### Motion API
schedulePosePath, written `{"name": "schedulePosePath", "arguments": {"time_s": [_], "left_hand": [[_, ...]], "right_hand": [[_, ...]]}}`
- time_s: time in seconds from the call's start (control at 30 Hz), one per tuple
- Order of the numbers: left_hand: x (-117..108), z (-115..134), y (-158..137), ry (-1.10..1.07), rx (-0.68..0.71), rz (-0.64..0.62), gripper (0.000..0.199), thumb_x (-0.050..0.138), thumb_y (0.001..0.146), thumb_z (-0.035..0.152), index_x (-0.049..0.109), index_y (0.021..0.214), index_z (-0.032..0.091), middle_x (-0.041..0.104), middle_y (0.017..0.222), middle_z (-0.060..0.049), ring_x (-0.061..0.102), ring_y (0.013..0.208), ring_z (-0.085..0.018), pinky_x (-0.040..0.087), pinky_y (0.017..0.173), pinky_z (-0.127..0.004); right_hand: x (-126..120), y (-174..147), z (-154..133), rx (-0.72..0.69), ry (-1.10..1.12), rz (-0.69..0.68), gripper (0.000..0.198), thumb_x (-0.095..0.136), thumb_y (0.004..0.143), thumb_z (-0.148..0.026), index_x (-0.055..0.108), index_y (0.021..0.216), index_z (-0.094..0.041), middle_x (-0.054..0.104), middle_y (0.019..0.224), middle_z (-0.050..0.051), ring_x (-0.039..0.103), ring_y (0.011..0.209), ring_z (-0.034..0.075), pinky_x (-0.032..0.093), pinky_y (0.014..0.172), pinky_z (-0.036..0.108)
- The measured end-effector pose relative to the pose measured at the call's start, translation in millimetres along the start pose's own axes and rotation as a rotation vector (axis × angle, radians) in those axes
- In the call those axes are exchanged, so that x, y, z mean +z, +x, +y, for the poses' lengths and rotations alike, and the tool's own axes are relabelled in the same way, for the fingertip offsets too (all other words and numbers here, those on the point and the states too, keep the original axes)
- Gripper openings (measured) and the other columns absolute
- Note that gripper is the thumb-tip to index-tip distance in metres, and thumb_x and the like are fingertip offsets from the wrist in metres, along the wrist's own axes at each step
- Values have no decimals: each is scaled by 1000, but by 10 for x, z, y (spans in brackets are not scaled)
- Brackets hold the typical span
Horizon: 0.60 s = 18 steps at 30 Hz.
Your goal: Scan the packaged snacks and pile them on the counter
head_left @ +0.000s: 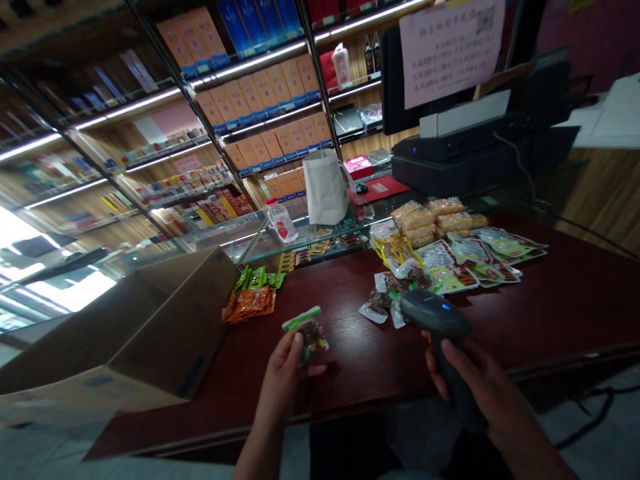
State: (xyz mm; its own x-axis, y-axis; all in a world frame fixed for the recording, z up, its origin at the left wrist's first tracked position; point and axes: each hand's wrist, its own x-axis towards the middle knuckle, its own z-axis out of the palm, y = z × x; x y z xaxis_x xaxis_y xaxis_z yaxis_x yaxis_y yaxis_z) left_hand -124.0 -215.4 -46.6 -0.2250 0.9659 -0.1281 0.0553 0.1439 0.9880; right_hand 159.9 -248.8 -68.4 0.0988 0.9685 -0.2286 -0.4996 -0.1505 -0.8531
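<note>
Between thumb and fingers, my left hand (289, 363) grips a small clear snack packet (313, 335) with a green top strip and dark contents, held over the dark red table. My right hand (467, 373) is wrapped round the handle of a black barcode scanner (437, 313), its head pointing left and a blue light lit on top. Just beyond the scanner lie similar small snack packets (377, 303) in a loose pile. Left of the held packet rest orange packets (250, 303) and green packets (260, 278).
An open cardboard box (165, 320) stands at the left. Behind the pile are yellow packets (390, 247), wrapped pastries (420, 220) and flat packs (493, 250). A glass counter holds a white bag (325, 187) and bottle (281, 220); a monitor (425, 80) and printer (465, 153) stand back right.
</note>
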Motion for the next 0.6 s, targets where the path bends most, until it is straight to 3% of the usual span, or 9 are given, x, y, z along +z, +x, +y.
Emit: {"name": "schedulePosePath", "arguments": {"time_s": [0.07, 0.17, 0.23, 0.47, 0.6], "left_hand": [[162, 24, -67, -145, -70, -70, 61, 77, 68, 57, 65, 116, 20, 73, 111, -10, 71, 92, -28, 61, 60, -34], [346, 15, -142, -248, -99, -148, 54, 87, 61, 41, 69, 107, 19, 74, 107, -9, 71, 96, -26, 61, 80, -37], [436, -19, -186, -218, -39, -167, 46, 87, 61, 32, 70, 101, 19, 75, 106, -9, 70, 100, -26, 56, 93, -40], [567, -86, -391, 219, 586, -99, 2, 68, 81, 26, 67, 79, 26, 73, 112, -8, 60, 121, -29, 41, 109, -51], [621, -127, -478, 389, 784, -152, 14, 63, 81, 16, 69, 77, 28, 71, 121, -6, 56, 127, -29, 41, 109, -53]], "right_hand": [[-8, -23, 1, -2, 0, -8, 44, 81, 71, -56, 73, 93, -19, 70, 65, 1, 54, 43, 9, 43, 41, 20], [-8, -46, 1, -3, -2, -20, 44, 80, 72, -57, 73, 93, -19, 70, 65, 1, 53, 43, 9, 42, 42, 20], [7, -54, 3, -14, -19, -28, 44, 79, 72, -58, 72, 90, -18, 70, 64, 1, 53, 43, 10, 42, 43, 21], [115, -60, 50, -18, 4, -79, 40, 79, 73, -57, 68, 81, -19, 68, 63, 0, 53, 42, 8, 39, 42, 19], [172, -56, 80, 5, -49, -97, 41, 79, 70, -60, 69, 77, -20, 62, 48, -4, 50, 40, 11, 39, 42, 21]]}}
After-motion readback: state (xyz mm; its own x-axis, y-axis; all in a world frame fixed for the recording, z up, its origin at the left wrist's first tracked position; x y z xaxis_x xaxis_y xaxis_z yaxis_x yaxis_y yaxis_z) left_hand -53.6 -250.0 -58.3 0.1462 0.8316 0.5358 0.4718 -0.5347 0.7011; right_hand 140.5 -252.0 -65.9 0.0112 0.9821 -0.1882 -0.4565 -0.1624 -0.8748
